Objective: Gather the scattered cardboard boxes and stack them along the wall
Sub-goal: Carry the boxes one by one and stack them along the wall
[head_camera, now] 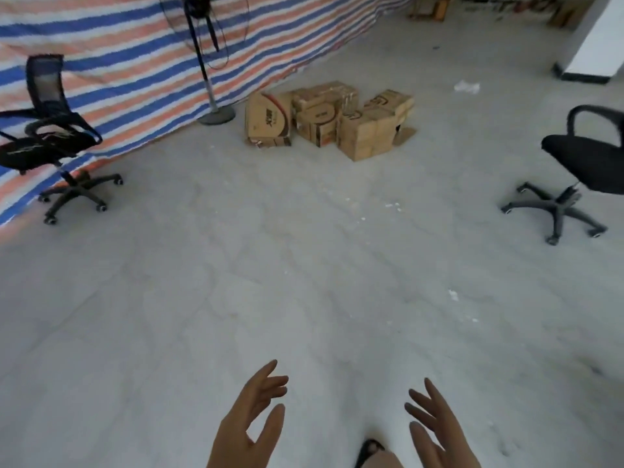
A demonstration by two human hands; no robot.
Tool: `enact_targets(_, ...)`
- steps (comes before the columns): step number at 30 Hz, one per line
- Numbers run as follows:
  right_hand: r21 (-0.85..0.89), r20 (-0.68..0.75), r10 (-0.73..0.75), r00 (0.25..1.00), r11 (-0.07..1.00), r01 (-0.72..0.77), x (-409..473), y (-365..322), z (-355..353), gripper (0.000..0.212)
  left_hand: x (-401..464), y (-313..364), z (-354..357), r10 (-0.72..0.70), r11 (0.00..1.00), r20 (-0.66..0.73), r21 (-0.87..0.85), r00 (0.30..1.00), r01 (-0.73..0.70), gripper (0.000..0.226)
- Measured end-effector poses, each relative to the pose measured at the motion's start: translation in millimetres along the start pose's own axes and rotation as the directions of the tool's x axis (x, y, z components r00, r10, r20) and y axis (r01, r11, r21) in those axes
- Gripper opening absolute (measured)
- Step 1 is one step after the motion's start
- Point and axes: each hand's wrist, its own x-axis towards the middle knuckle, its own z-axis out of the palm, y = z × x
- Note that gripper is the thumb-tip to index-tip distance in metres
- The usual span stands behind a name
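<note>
Cardboard boxes [329, 119]: sitting clustered on the pale floor [304, 265], packed against one another, just beside the striped tarp wall [118, 72] at the floor's far edge; one loose flap is lying flat at the cluster's right.
Left hand [248, 420]: hovering low in view, fingers [266, 373] spreading wide, holding nothing.
Right hand [435, 430]: hovering beside it, fingers [434, 393] likewise splaying wide, holding nothing.
Fan stand [216, 114]: standing left of the boxes, against the tarp.
Left chair [50, 136]: sitting by the tarp, well apart from the boxes.
Right chair [580, 177]: sitting toward the floor's right edge.
</note>
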Motion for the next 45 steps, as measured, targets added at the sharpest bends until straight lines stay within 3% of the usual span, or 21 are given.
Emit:
enact_targets(6,-0.067,-0.154,-0.1,0.983,0.994,0.09,107.3,-51.6,-69.7,0.078,129.3,19.0,94.2,-0.009,0.999,0.023,-0.049,1.0,0.01,0.043)
enact_targets(11,-0.183,-0.237,-0.199,0.951,0.97,0.158,208.4,-111.2,-154.2,0.08,229.9,60.3,192.3,0.013,0.998,0.065,-0.059,0.998,-0.01,0.044)
enact_targets(16,-0.166,-0.213,-0.17,0.962,0.977,0.136,299.0,-141.3,-192.9,0.08,310.6,79.1,246.5,-0.028,0.997,0.059,-0.074,0.998,0.033,0.046)
enact_targets(23,-0.173,-0.168,-0.164,0.972,0.976,0.135,432.0,-178.3,-211.2,0.081,436.5,75.2,284.8,-0.043,0.999,0.037,-0.029,0.998,0.044,0.054)
enact_targets(34,-0.207,-0.183,-0.31,0.933,0.94,0.272,689.0,-306.6,-203.4,0.078,727.3,120.1,298.3,0.047,0.999,-0.028,-0.02,0.998,-0.048,0.048)
enact_targets(37,-0.188,-0.163,-0.277,0.947,0.951,0.246,741.4,-326.6,-194.5,0.076,773.1,119.0,303.2,0.009,1.0,-0.046,-0.021,0.999,-0.01,0.042)
enact_targets(42,-0.192,-0.086,-0.197,0.977,0.965,0.178,842.4,-349.5,-185.2,0.078,853.1,98.9,306.4,-0.081,0.997,-0.11,0.005,0.991,0.083,0.057)
enact_targets(45,-0.207,-0.029,-0.193,0.981,0.961,0.183,917.8,-371.5,-180.7,0.067,922.0,93.9,315.8,-0.108,0.993,-0.175,0.018,0.979,0.113,0.057)
